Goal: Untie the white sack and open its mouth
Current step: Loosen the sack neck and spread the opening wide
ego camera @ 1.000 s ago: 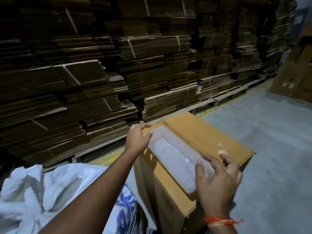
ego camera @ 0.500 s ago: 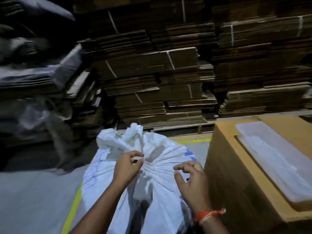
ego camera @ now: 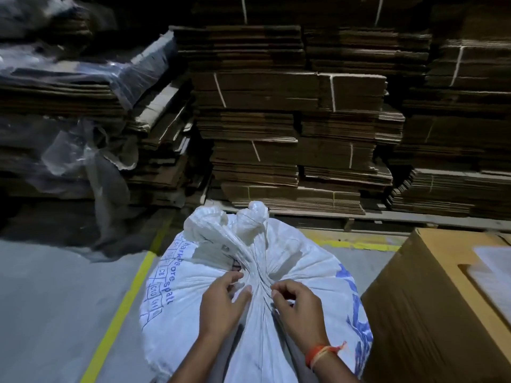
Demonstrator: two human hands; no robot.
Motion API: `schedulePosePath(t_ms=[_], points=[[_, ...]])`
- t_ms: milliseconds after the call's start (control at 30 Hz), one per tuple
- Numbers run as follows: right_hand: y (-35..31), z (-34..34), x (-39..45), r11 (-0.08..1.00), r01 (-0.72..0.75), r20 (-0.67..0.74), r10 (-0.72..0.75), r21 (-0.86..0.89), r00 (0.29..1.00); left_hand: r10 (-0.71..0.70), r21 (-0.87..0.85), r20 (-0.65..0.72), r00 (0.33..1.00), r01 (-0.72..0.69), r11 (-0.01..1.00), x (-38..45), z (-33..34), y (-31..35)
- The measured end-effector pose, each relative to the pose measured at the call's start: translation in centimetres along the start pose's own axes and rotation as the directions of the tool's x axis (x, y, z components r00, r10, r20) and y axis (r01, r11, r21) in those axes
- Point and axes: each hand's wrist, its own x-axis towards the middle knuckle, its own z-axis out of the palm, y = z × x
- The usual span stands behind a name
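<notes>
While one white sack (ego camera: 290, 272) stands tied, two hands (ego camera: 260, 308) touch its neck.

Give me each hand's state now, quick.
Left hand: fingers pinching the gathered neck of the white sack.
Right hand: fingers curled, pinching the same neck from the other side.

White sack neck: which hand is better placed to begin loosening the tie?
The right hand, probably: its fingertips pinch at the gathered neck of the white sack. The left hand lies flatter beside it.
</notes>
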Motion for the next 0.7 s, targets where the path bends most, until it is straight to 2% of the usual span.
schedulePosePath(t_ms=[33, 100, 167, 233, 333, 433, 500, 600, 700], points=[[0.5, 0.7, 0.9, 1.000, 0.003, -0.011, -0.003, -0.010, 1.000, 0.008, 0.017, 0.019, 1.000, -0.009, 1.000, 0.5, 0.6, -0.3], [1.3, 1.7, 2.5, 0.999, 0.012, -0.013, -0.013, -0.044, 1.000, 0.070, 0.161, 0.023, 0.997, -0.073, 0.984, 1.4, 1.8, -0.1], [2.2, 2.6, 3.7, 0.995, 0.053, 0.040, -0.050, -0.082, 0.998, 0.141, 0.329, 0.039, 0.989, -0.146, 0.933, 1.9, 2.6, 0.5], [3.0, 3.2, 4.5, 0.987, 0.106, 0.112, -0.093, -0.117, 0.989, 0.176, 0.385, 0.084, 0.981, -0.195, 0.902, 2.4, 3.1, 0.7], [3.7, 3.4, 5.3, 0.978, 0.133, 0.151, -0.109, -0.161, 0.983, 0.214, 0.331, 0.069, 0.974, -0.225, 0.917, 2.9, 3.1, 0.5], [3.6, 3.0, 5.5, 0.995, 0.055, 0.070, -0.049, -0.088, 0.996, 0.254, 0.278, -0.003, 0.967, -0.243, 0.929, 2.6, 2.5, 0.8], [3.3, 2.5, 5.4, 1.000, 0.007, 0.044, -0.006, -0.024, 0.999, 0.226, 0.244, -0.064, 0.972, -0.205, 0.948, 2.0, 2.0, 0.8], [3.3, 1.5, 4.8, 0.999, 0.005, 0.062, -0.003, -0.035, 0.998, 0.132, 0.201, -0.132, 0.982, -0.104, 0.974, 0.6, 1.5, 0.6], [3.1, -0.1, 4.0, 1.000, -0.002, 0.046, 0.001, 0.013, 0.999, 0.133, 0.180, -0.133, 0.982, -0.108, 0.978, -1.3, 0.8, 0.8]])
